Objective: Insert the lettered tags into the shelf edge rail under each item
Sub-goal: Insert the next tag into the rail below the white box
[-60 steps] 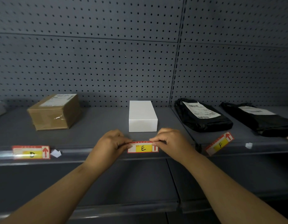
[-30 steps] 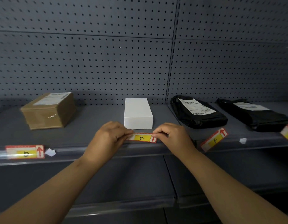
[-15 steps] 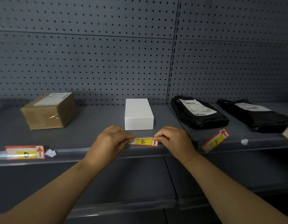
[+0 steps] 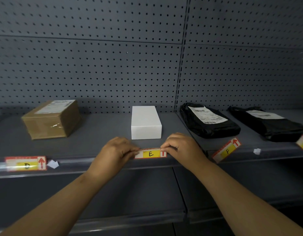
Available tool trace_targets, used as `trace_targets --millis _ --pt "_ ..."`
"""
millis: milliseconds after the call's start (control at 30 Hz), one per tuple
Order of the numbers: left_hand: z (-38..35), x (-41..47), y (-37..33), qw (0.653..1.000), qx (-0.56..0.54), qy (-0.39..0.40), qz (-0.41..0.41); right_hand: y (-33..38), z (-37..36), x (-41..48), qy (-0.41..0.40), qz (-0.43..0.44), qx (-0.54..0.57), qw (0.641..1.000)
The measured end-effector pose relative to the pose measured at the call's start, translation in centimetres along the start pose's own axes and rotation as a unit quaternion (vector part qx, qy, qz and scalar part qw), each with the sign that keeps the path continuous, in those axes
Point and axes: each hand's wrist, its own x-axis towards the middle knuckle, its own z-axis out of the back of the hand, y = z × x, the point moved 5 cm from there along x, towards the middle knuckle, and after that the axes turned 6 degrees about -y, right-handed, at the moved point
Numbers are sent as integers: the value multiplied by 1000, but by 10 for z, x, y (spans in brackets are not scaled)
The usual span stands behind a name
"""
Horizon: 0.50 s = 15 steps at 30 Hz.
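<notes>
Single head-worn wide-angle view, close, facing forward and slightly down at shelf [image 4: 96, 143]; pegboard back wall [image 4: 96, 65] fills upper half (lines bowed by lens); forearms enter from bottom corners.

— What lies on the dark grey metal shelf [image 4: 99, 133]?
— A white rectangular box [image 4: 146, 122] sits just behind both hands. A brown cardboard box [image 4: 51, 121] is well beyond the left hand [image 4: 113, 150]. Past the right hand [image 4: 181, 147] are a black plastic mailer bag [image 4: 215, 131] and a second black plastic mailer bag [image 4: 276, 129].
</notes>
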Motion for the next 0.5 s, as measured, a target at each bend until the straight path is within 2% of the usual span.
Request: trace_targets --millis 267,500 --pt "0 2 4 999 -37 10 28 0 2 6 36 -26 27 999" --pt "-1 1 6 1000 -19 12 17 5 4 2 -23 10 7 1000"
